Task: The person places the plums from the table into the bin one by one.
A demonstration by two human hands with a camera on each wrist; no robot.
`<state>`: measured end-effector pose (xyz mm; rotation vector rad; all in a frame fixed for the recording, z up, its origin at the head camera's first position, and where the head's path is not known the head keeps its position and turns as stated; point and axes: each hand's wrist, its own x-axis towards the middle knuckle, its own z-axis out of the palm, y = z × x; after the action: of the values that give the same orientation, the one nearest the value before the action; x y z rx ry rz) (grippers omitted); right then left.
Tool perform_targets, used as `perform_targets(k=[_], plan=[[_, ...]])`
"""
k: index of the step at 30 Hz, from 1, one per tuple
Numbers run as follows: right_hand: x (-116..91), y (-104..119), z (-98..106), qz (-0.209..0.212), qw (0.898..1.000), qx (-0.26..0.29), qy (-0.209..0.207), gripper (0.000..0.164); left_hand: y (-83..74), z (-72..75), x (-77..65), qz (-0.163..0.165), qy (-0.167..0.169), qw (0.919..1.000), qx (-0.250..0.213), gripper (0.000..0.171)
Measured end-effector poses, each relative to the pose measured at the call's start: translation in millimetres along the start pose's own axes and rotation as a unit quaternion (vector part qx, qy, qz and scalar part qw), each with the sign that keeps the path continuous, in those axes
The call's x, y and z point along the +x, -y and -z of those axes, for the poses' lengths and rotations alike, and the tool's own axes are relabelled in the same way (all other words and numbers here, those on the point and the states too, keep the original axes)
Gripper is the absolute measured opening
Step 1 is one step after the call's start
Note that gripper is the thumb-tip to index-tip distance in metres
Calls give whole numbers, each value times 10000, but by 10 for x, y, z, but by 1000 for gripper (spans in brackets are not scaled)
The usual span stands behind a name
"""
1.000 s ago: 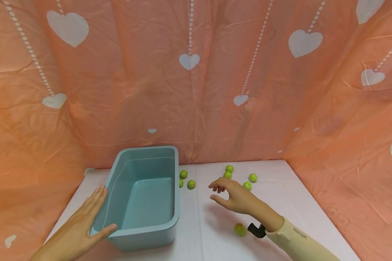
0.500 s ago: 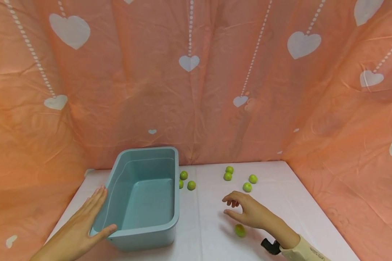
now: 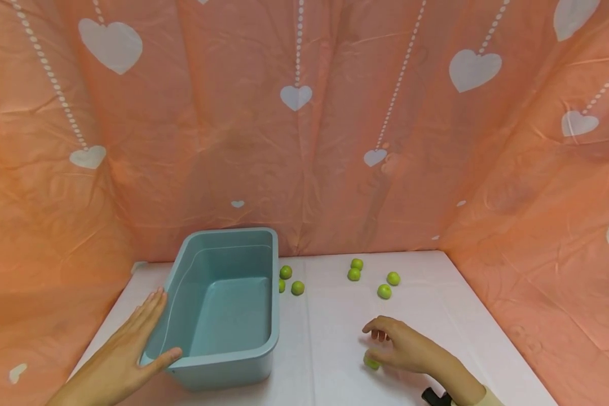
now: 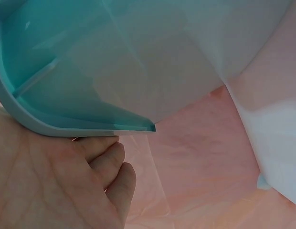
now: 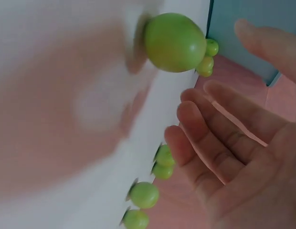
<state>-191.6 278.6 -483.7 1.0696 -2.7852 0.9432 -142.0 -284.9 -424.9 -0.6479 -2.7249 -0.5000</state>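
A grey-blue plastic tub point(image 3: 228, 373) stands at the left of the white-covered table. My left hand point(image 3: 124, 355) lies against its near left corner with fingers extended; in the left wrist view its fingers point(image 4: 109, 160) show just below the tub's rim. My right hand point(image 3: 406, 345) hovers over a small round green fruit point(image 3: 372, 363), thumb partly covering it in the head view. In the right wrist view the same fruit point(image 5: 175, 43) sits on the cloth, apart from the loosely bent fingers point(image 5: 198, 131), with nothing gripped.
Close to the tub's right side lies a cluster of green fruits point(image 3: 298, 288). Several more green fruits point(image 3: 384, 291) are scattered toward the back right. An orange curtain point(image 3: 335, 214) with white hearts hangs behind and on both sides.
My right hand has moved toward me and to the right, lowering over the near fruit. The left hand and tub have kept their place.
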Motion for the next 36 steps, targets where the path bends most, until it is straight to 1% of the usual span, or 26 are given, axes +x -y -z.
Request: perform_targets(k=[4,8,14,17,24,28,31,36], plan=[[-78,-36,-9,-287,9988,257,291,38,-8,14,-3,31,4,10000,-8,107],[-124,-74,-35,-675,9939,527,691,46,-11,20,-2,46,9,10000,-40,107],[-151,-81,-62,-1000,9881,771,873,45,-13,6,2,38,12,10000,-82,107],[-155,-90,-60,-989,9877,801,912,42,-23,7,-2,54,24,9999,-83,107],[-165,-122,-77,-796,9903,833,780,32,-29,21,9,42,17,10000,-55,107],[-169,-139,-83,-787,9900,875,778,31,-31,22,5,57,15,10000,-53,107],[-168,-148,-85,-865,9889,914,788,31,-31,21,-3,74,17,9999,-66,107],[-149,-147,-81,-851,9910,774,680,29,-31,17,3,32,23,10000,-68,107]])
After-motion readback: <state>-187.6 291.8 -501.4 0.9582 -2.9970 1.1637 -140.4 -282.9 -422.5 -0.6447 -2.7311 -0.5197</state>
